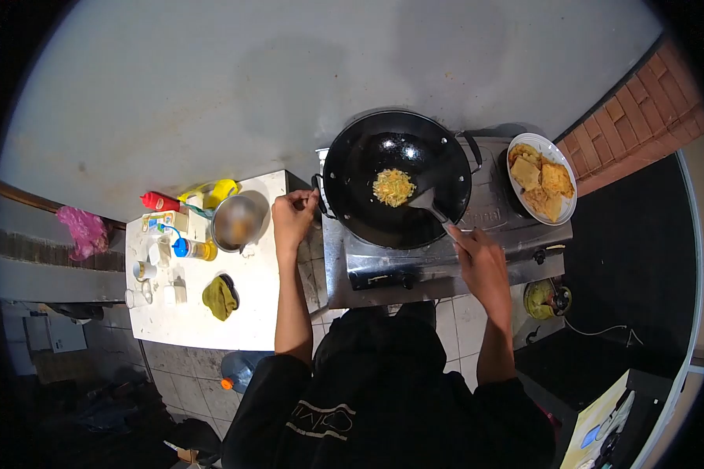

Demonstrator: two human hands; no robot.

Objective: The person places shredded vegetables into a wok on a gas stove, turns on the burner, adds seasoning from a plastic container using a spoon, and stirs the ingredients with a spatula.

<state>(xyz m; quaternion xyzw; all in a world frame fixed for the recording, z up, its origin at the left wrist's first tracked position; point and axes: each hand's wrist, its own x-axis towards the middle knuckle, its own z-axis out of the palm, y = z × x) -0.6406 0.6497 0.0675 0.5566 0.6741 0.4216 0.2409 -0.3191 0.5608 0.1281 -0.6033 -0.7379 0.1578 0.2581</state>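
Note:
A black wok (360, 211) sits on the stove, with a small yellowish patch of shredded food (393, 187) lying in its middle. My right hand (481, 262) is closed around the handle of a spatula (426, 202). The spatula's flat blade rests inside the wok, close to the right edge of the food. At the wok's left side, my left hand (291, 219) has its fingers bent and pinched on the wok's loop handle (317, 187). Part of that handle is hidden by the fingers.
A steel gas stove (454, 262) carries the wok and a white plate of fried pieces (568, 211). On the white table (211, 332) stand a metal bowl (216, 234), a red bottle (161, 202), a blue-capped bottle (194, 248) and a green cloth (219, 299). A wall rises behind.

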